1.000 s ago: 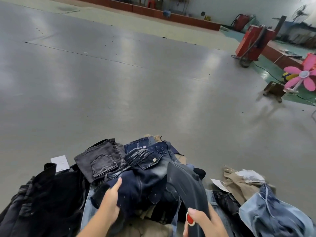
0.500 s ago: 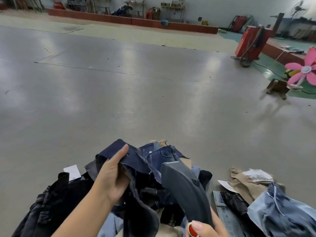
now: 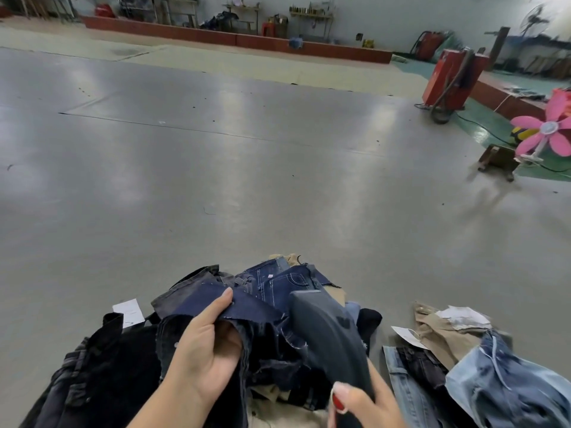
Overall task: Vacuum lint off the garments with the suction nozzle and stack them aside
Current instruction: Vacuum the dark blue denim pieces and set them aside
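The left hand (image 3: 204, 347) had its grip closed on a dark navy denim garment (image 3: 247, 307), thumb on top of a raised fold and fingers curled beneath it, holding it above a heap of jeans (image 3: 287, 282) that lay at the near edge of the wide grey tabletop (image 3: 216, 180). The right hand (image 3: 361, 400), at the near bottom edge of the view, had its grip wrapped around the handle of the dark grey suction nozzle (image 3: 327, 329), the thumb lying beside a red button (image 3: 338, 401); the nozzle's flat mouth pointed away from the person, just right of the lifted denim and over the heap. To the near left sat a pile of black garments (image 3: 102, 372) with a white paper tag (image 3: 128, 310) beside it. To the near right lay a separate group: light blue jeans (image 3: 509, 387), a khaki piece (image 3: 441, 332) and another white tag (image 3: 408, 336). Far right, a pink fan (image 3: 547, 131) and a red machine (image 3: 454, 78) stood beyond the tabletop.
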A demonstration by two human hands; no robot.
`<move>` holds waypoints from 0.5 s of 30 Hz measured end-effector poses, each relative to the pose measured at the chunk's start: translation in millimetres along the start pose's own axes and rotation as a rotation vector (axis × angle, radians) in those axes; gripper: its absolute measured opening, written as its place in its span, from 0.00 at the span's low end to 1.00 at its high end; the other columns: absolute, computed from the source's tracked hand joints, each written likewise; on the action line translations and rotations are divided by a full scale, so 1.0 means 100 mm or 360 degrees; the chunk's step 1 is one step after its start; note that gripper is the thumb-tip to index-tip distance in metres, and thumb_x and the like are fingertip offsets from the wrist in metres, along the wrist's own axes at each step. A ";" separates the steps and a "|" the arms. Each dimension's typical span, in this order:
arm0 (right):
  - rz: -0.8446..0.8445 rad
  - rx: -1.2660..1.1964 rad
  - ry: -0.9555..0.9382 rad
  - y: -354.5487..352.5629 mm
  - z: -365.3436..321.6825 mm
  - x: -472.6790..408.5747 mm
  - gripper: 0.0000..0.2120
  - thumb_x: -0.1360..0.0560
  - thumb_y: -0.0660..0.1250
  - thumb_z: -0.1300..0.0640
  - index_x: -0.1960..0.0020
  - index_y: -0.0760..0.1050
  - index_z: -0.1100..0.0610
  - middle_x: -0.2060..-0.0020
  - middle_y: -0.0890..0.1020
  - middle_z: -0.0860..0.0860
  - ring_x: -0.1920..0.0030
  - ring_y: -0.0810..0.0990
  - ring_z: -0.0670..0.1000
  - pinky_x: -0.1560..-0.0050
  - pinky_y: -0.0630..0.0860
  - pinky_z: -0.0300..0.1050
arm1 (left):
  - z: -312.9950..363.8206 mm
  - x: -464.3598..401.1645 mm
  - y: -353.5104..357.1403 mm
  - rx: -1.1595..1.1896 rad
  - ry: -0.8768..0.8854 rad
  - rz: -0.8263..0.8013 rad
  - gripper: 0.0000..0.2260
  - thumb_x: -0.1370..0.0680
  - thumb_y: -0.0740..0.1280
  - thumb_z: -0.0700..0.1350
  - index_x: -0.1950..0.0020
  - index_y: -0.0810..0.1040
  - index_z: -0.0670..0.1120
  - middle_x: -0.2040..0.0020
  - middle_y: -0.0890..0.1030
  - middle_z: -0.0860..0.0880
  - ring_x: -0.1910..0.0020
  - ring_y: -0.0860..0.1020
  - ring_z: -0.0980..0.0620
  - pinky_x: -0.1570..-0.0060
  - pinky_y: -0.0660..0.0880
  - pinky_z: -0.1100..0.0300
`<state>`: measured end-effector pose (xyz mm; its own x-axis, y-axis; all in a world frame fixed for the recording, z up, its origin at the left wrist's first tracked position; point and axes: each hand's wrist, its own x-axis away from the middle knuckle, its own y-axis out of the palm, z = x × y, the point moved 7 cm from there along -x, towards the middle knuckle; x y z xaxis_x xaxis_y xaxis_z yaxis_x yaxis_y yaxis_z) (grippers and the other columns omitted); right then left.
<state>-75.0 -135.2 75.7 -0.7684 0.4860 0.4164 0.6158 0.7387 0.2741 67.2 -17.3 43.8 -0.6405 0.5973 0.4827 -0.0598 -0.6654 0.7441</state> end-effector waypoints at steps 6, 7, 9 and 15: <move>0.0003 -0.0249 -0.0088 -0.19 0.26 0.17 0.25 0.27 0.55 0.79 0.37 0.73 0.59 0.56 0.80 0.64 0.62 0.82 0.54 0.61 0.77 0.40 | -0.05 -0.01 0.02 0.0007 -0.0035 0.0020 0.12 0.28 0.67 0.43 0.49 0.81 0.37 0.54 0.84 0.39 0.60 0.83 0.44 0.57 0.82 0.51; -0.0090 -0.0307 -0.0111 -0.16 0.23 0.16 0.23 0.25 0.54 0.78 0.34 0.69 0.64 0.44 0.79 0.65 0.49 0.81 0.54 0.47 0.76 0.42 | -0.06 -0.01 0.03 0.0012 -0.0039 0.0008 0.11 0.26 0.66 0.42 0.51 0.82 0.37 0.55 0.84 0.39 0.61 0.84 0.44 0.59 0.82 0.51; -0.0111 -0.0355 -0.0218 -0.20 0.18 0.17 0.20 0.23 0.51 0.76 0.31 0.62 0.73 0.33 0.68 0.70 0.32 0.69 0.65 0.36 0.66 0.52 | -0.09 0.00 0.07 0.0019 -0.0064 -0.0034 0.11 0.27 0.65 0.42 0.59 0.84 0.36 0.58 0.84 0.38 0.63 0.84 0.43 0.67 0.81 0.52; -0.0087 -0.0091 -0.0039 -0.25 0.26 0.14 0.29 0.43 0.75 0.63 0.45 0.71 0.70 0.65 0.79 0.65 0.68 0.79 0.59 0.70 0.75 0.45 | -0.12 0.05 0.00 -0.0150 -0.0146 -0.0030 0.16 0.31 0.67 0.41 0.46 0.81 0.36 0.51 0.84 0.39 0.59 0.83 0.42 0.59 0.81 0.51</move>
<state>-105.5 -135.3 52.1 -0.8049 0.4575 0.3780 0.5811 0.7371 0.3451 54.5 -19.8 40.3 -0.5660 0.6458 0.5125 -0.1456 -0.6902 0.7088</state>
